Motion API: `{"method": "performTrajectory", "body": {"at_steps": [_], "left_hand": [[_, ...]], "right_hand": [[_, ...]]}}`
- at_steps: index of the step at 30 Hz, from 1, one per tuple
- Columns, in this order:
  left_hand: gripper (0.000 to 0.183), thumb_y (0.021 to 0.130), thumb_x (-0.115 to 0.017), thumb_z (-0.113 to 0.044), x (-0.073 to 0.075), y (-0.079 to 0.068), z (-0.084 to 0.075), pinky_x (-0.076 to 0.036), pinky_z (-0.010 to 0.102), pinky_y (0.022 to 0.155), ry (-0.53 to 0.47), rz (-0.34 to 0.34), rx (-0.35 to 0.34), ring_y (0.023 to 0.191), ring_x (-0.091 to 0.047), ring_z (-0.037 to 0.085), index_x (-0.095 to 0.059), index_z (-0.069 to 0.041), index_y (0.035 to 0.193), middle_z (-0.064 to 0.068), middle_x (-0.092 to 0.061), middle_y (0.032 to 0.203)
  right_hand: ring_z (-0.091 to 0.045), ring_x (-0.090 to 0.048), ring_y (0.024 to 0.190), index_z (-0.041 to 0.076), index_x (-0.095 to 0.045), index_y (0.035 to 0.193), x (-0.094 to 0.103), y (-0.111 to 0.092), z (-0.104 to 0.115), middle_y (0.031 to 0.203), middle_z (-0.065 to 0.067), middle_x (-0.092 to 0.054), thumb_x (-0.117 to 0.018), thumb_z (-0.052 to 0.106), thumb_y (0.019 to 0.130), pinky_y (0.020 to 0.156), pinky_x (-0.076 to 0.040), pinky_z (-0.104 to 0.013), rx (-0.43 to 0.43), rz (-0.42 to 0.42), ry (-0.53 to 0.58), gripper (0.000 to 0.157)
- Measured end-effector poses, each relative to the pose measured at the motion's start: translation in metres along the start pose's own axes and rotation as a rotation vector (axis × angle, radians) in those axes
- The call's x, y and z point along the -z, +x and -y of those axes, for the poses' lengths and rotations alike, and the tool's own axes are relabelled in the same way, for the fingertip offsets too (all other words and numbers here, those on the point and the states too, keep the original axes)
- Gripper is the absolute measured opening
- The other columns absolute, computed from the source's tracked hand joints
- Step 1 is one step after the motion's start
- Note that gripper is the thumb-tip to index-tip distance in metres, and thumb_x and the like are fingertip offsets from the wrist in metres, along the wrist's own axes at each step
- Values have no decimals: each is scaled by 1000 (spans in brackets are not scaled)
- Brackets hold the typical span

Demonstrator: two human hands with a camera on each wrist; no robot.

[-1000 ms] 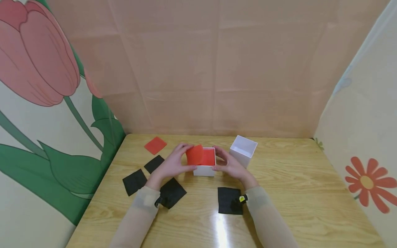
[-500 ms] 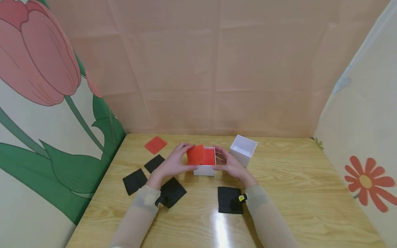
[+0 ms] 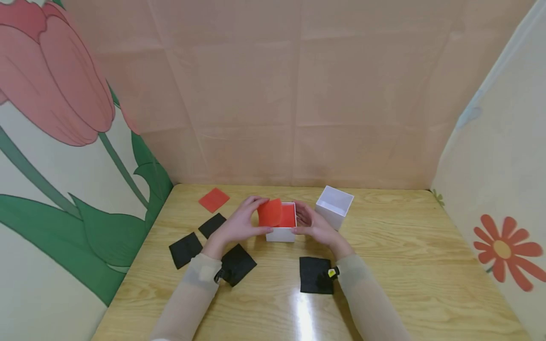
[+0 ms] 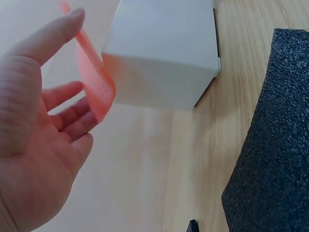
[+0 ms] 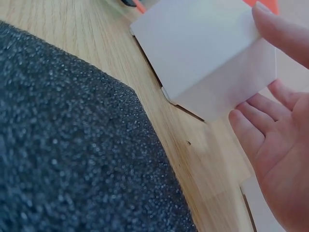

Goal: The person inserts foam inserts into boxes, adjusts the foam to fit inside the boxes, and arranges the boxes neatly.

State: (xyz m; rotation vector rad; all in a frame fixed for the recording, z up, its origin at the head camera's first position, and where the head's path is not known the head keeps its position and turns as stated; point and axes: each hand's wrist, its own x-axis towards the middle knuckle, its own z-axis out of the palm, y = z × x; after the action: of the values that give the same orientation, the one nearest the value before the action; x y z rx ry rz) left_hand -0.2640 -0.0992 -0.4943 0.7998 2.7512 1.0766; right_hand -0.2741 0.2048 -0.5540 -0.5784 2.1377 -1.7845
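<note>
A small white box (image 3: 280,235) stands open on the table, with red (image 3: 290,214) showing inside it. My left hand (image 3: 239,225) pinches a thin orange-red foam square (image 3: 268,212) at the box's left side. In the left wrist view, the thumb is on one edge of that foam piece (image 4: 94,79) and fingers are behind it. On the right side, my right hand (image 3: 314,227) holds the box, thumb at the front corner and the other fingers round the side wall (image 5: 236,79).
A white box part (image 3: 337,208), open side up, stands behind the right hand. Flat on the wooden table (image 3: 409,255) lie a red square (image 3: 214,200) at the back left, several black foam squares (image 3: 185,250) on the left, and another black square (image 3: 314,274) near the right wrist.
The orange-red foam square has shifted very slightly right over the box. Both hands keep nearly the same place.
</note>
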Motion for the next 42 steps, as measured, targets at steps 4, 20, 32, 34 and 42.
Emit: {"method": "performTrajectory", "body": {"at_steps": [4, 20, 32, 34, 42], "left_hand": [[92, 86, -87, -53, -1, 2, -1, -51, 47, 111, 20, 5, 9, 139, -48, 20, -47, -20, 162, -1, -47, 155], [95, 83, -88, -55, -4, 10, -13, -57, 42, 102, 115, 4, 28, 135, -48, 21, -49, -19, 162, 1, -48, 154], [92, 87, -85, -58, -9, 25, -21, -55, 40, 102, 190, 21, -50, 133, -48, 22, -50, -15, 161, 3, -51, 153], [92, 87, -85, -58, -11, 27, -22, -54, 40, 103, 188, 21, -54, 133, -49, 22, -51, -15, 161, 3, -51, 152], [88, 87, -86, -54, -15, 31, -22, -54, 39, 103, 176, 20, -65, 131, -49, 21, -53, -16, 159, 2, -52, 149]], "right_hand": [[-31, -36, 156, 8, -25, 169, -1, 0, 0, 169, -8, -38, -83, 18, 93, 125, -32, -49, 11, 3, -7, 96], [-35, -34, 157, 11, -22, 170, -1, 1, -2, 171, -7, -34, -80, 17, 95, 124, -34, -53, 1, 22, 3, 95], [-37, -28, 159, 18, -22, 171, 1, -1, -1, 174, -8, -28, -78, 18, 98, 125, -30, -56, 11, 46, -11, 92], [-36, -28, 159, 18, -22, 171, 1, -1, -1, 174, -7, -29, -79, 20, 97, 125, -30, -56, 8, 44, -24, 93], [-35, -28, 160, 21, -23, 170, 1, -2, -1, 174, -6, -29, -80, 24, 97, 124, -32, -55, 2, 37, -27, 93]]}}
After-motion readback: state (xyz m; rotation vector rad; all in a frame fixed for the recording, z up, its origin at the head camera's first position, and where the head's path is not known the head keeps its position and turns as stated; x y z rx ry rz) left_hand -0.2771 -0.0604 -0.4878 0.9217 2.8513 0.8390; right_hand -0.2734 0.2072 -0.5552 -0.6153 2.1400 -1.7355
